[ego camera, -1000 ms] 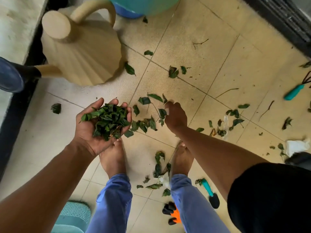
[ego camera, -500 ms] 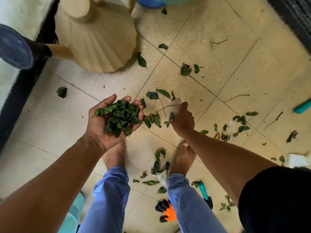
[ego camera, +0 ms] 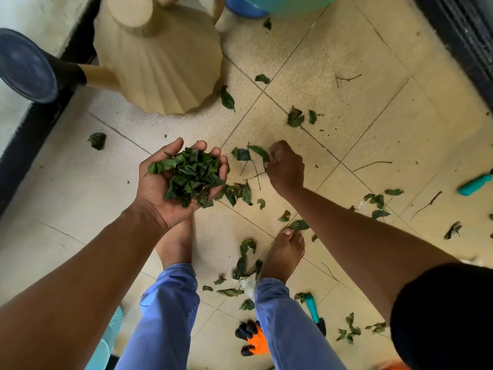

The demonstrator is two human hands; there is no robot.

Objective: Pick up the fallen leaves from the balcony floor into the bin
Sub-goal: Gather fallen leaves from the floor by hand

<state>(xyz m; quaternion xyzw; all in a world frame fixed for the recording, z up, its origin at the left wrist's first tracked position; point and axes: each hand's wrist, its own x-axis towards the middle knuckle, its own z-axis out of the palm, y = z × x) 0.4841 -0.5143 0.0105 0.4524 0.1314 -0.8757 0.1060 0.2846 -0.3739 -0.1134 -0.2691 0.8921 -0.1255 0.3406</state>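
Observation:
My left hand [ego camera: 157, 188] is palm up and cupped, holding a heap of green leaves [ego camera: 190, 174] above the tiled floor. My right hand [ego camera: 286, 166] is down near the floor to its right, fingers curled and pinching leaves with thin stems [ego camera: 260, 153]. More fallen leaves lie scattered on the floor: a cluster just below the left hand [ego camera: 237, 192], a pair further out [ego camera: 296, 117], several to the right [ego camera: 377, 200] and around my bare feet [ego camera: 246, 248]. A light turquoise bin edge [ego camera: 105, 351] shows at the bottom left.
A beige watering can [ego camera: 162, 62] with a dark spout head [ego camera: 25, 65] stands at the far left. A blue-green tub [ego camera: 266, 4] is at the top. Teal-handled tools [ego camera: 474, 184] [ego camera: 312, 307] and an orange-black glove [ego camera: 253, 340] lie on the floor. A dark door track [ego camera: 469, 36] runs along the right.
My right hand has lifted slightly and closed on stemmed leaves from the floor. The left hand keeps its heap. The view has shifted a little.

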